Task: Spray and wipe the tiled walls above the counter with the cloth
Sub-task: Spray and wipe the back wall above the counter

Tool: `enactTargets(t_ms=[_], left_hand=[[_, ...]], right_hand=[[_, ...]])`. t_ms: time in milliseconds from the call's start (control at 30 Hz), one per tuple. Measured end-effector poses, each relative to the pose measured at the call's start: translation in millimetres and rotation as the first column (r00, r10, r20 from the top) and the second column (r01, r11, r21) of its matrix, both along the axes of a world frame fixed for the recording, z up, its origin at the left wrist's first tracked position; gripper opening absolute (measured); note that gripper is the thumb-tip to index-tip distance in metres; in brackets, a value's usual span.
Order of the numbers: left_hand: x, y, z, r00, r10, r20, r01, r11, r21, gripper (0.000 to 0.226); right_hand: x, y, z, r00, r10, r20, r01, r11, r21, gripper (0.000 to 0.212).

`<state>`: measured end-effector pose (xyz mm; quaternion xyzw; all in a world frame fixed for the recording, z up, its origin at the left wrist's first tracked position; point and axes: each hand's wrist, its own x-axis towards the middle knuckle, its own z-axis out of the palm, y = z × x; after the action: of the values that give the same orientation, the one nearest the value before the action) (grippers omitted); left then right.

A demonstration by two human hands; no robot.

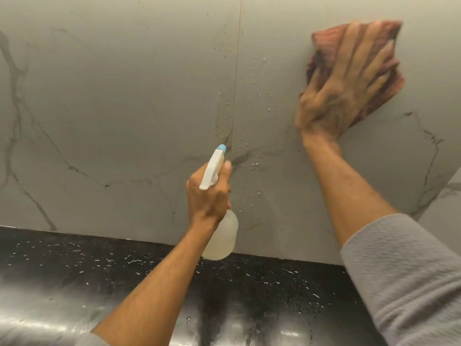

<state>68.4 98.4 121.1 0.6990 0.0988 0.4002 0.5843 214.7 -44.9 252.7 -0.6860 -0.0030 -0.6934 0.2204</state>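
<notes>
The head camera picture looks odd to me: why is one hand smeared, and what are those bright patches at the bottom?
In the head view, the right hand and the reddish cloth are motion-blurred, while the left hand on the spray bottle is sharper. The bright patches are glare on the glossy black counter. The wide lens bows the wall's bottom edge.

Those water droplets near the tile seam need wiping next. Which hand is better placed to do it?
The right hand. It already presses the cloth flat on the wall, just right of the droplets. The left hand is busy gripping the spray bottle.
</notes>
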Motion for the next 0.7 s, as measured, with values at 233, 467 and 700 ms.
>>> enactTargets(t_ms=[233, 467, 700], left_hand=[[8.6, 6.0, 35.0, 0.996, 0.012, 0.086, -0.009, 1.000, -0.028, 0.042], [-8.6, 23.3, 37.9, 0.993, -0.070, 0.093, 0.069, 0.997, 0.020, 0.046], [-8.6, 35.9, 67.1, 0.989, -0.084, 0.123, 0.082, 0.996, 0.016, 0.040]], right_hand=[[-38.3, -0.4, -183.8, 0.947, 0.079, -0.312, -0.248, 0.795, -0.553, 0.083], [-0.9, -2.9, -33.9, 0.995, 0.019, -0.095, -0.041, 0.973, -0.227, 0.057], [-46.2, 5.1, -111.1, 0.975, 0.069, -0.209, -0.212, 0.548, -0.809, 0.075]])
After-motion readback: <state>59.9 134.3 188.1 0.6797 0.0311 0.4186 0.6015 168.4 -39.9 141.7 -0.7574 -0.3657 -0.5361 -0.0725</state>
